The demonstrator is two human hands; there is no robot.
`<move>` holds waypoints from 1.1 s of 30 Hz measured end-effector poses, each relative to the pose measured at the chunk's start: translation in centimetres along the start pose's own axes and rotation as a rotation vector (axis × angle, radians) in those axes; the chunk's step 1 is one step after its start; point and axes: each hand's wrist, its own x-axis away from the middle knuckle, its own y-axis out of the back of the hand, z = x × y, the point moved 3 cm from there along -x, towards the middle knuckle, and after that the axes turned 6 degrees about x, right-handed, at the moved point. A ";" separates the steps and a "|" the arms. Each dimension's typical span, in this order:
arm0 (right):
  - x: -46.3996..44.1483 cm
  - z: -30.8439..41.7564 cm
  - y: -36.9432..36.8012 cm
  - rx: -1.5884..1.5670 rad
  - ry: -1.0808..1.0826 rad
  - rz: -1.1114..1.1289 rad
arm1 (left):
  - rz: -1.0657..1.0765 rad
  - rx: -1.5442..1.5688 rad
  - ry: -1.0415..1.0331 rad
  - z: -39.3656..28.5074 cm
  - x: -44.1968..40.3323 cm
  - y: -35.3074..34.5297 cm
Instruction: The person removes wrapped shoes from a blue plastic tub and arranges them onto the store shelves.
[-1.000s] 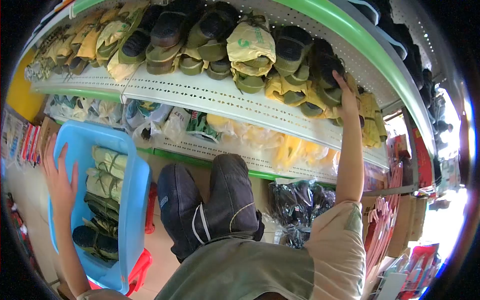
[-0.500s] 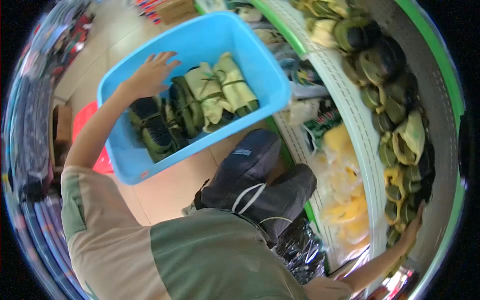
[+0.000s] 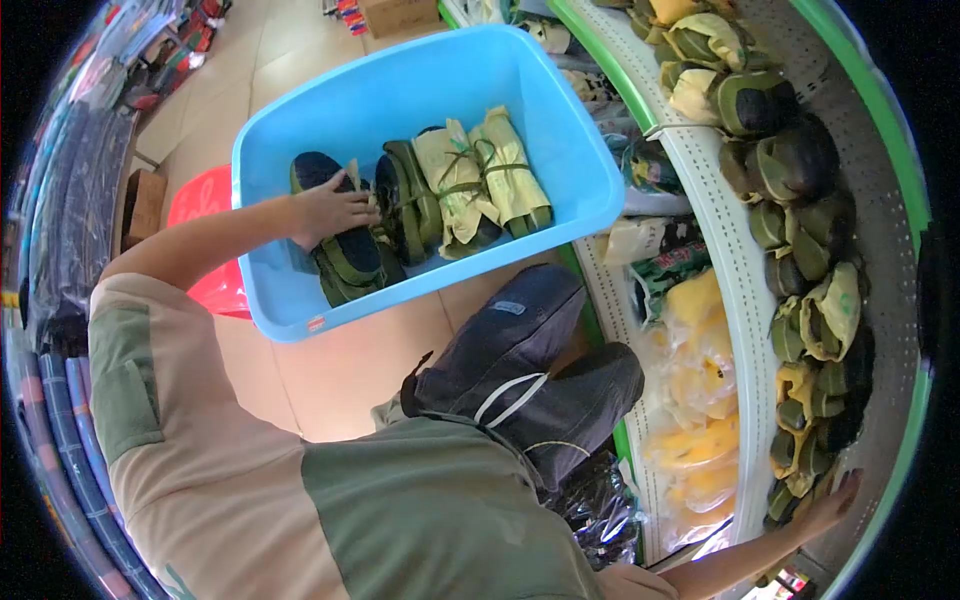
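Note:
My left hand (image 3: 338, 207) rests on a dark green canvas shoe (image 3: 350, 245) at the left of the blue plastic tub (image 3: 440, 60). Its fingers are stretched out over the shoe and not closed around it. Beside it in the tub lie more green shoes (image 3: 410, 200) and two bundles partly wrapped in pale paper, the left bundle (image 3: 450, 180) and the right bundle (image 3: 510, 170), both tied round with dark cord. Far to the right, my right hand (image 3: 832, 500) reaches onto the shelf by a row of green shoes (image 3: 800, 400), fingers extended and nothing visibly held.
Below the shoe shelf, a lower shelf holds yellow items in clear plastic (image 3: 695, 370). A red plastic stool or basin (image 3: 205, 200) sits behind the tub's left side. Stacked packaged cloth (image 3: 75, 220) lines the left edge. A cardboard box (image 3: 400, 15) stands on the tiled floor.
My left hand has come down from above the tub onto a shoe at its left. My right hand has shifted toward the near end of the shelf. The view has moved slightly.

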 end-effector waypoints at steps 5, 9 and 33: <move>3.0 2.7 0.6 -0.160 -0.116 -0.029 | -0.091 -0.016 -0.031 -0.6 0.7 -0.1; 4.0 3.4 2.1 -0.103 -0.016 -0.071 | -0.193 -0.184 0.059 -0.3 2.0 1.8; 24.1 14.3 0.4 -0.971 0.164 0.843 | -1.090 -0.502 -0.599 -39.4 3.3 37.5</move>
